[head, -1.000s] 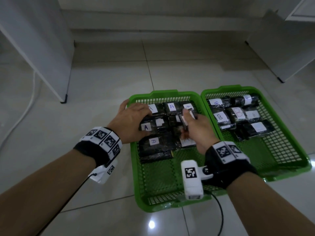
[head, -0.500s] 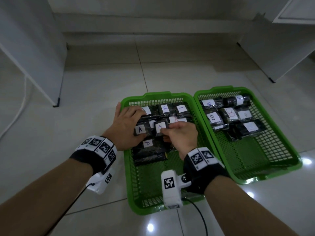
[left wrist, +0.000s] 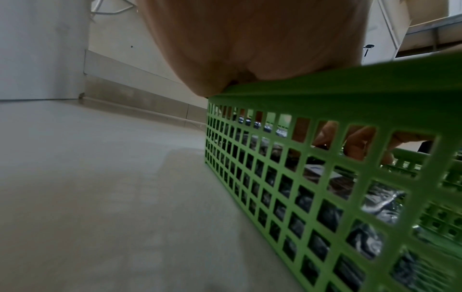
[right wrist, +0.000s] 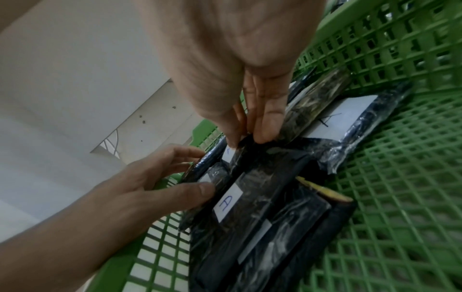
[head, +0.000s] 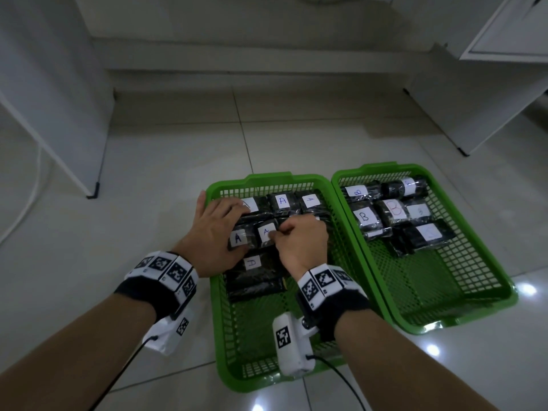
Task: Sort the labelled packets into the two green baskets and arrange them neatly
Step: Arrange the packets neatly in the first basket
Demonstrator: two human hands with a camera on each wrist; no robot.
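Note:
The left green basket [head: 268,180] holds several black packets with white A labels. My left hand [head: 225,226] reaches over its left rim and grips the leftmost middle-row A packet [head: 238,238], fingers on top and thumb at its near edge. My right hand [head: 278,232] pinches the right edge of the neighbouring A packet [head: 266,232]. In the right wrist view the right hand [right wrist: 246,138] nips that packet's dark wrapper, and the left hand [right wrist: 190,171] clasps the packet beside it. The right green basket [head: 462,185] holds several B packets [head: 364,216].
A larger A packet [head: 255,274] lies nearer me in the left basket, whose near half shows bare mesh [head: 258,336]. The right basket's near half is also bare mesh. White cabinets stand at the left [head: 44,99] and right [head: 489,99] on the tiled floor.
My right hand brought an upright packet down into the middle row beside the left hand's packet, label up, and now pinches its edge. The left hand stayed put.

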